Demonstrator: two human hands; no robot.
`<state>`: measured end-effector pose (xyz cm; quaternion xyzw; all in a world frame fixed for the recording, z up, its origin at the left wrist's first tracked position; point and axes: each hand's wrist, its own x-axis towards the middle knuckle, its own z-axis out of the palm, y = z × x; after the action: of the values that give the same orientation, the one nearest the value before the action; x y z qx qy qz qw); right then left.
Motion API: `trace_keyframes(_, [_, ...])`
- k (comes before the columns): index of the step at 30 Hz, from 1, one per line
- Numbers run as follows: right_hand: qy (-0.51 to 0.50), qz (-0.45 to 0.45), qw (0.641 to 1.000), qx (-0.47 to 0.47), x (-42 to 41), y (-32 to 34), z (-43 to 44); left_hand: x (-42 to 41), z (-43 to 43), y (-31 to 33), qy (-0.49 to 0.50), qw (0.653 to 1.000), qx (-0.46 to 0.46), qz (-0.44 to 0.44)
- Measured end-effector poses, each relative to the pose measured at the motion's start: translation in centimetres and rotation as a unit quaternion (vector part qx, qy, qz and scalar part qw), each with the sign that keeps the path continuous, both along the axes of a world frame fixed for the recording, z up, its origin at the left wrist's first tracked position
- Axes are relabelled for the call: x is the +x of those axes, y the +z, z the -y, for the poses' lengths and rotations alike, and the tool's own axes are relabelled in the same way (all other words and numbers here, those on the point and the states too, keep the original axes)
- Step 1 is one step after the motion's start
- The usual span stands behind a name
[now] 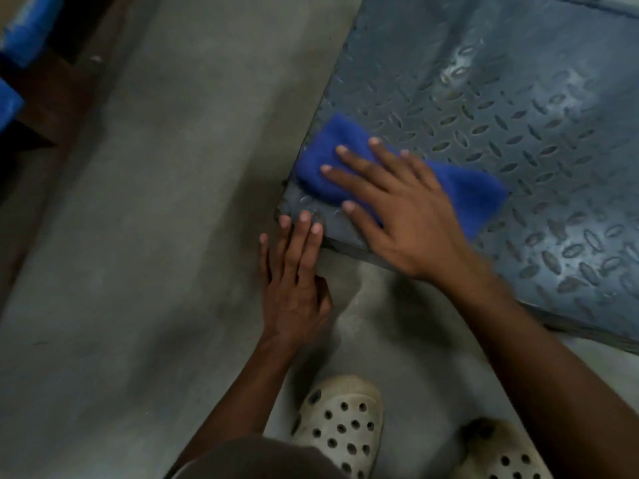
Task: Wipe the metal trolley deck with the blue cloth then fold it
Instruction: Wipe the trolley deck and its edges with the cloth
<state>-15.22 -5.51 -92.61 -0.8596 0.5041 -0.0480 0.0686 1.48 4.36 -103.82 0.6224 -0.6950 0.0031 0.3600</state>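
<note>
The metal trolley deck [511, 108] is a low grey-blue plate with a raised diamond tread, filling the upper right. A blue cloth [332, 146] lies bunched near the deck's near left corner. My right hand [401, 205] presses flat on the cloth with fingers spread, covering its middle. My left hand [294, 278] rests with fingertips on the corner edge of the deck, just left of the cloth, fingers extended and holding nothing.
Bare grey concrete floor [155, 236] spreads to the left and below the deck. My feet in perforated pale clogs [340, 423] stand at the bottom. Dark brown and blue objects [24, 74] sit at the upper left edge.
</note>
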Motion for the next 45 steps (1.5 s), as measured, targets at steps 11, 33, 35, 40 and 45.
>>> trace_keyframes(11, [-0.068, 0.003, 0.998, -0.003, 1.8, -1.5, 0.2, 5.5, 4.8, 2.7, -0.119, 0.984, -0.002, -0.135])
trace_keyframes(33, [-0.056, 0.090, 0.994, -0.017, 10.0, -1.8, -1.6, 14.1, 18.2, 6.5, -0.208, 0.912, 0.281, -0.214])
trace_keyframes(35, [-0.021, 0.106, 0.994, -0.025, 12.2, -2.2, -1.5, 14.6, 18.2, 6.1, -0.201, 0.887, 0.307, -0.281])
trace_keyframes(40, [0.053, 0.103, 0.993, -0.021, 7.6, -1.8, 0.3, 13.9, 18.4, 6.2, -0.171, 0.818, 0.367, -0.408])
trace_keyframes(45, [-0.204, 0.052, 0.977, -0.031, -1.5, -0.6, 2.8, 10.1, 15.8, 5.8, -0.127, 0.893, 0.337, -0.270])
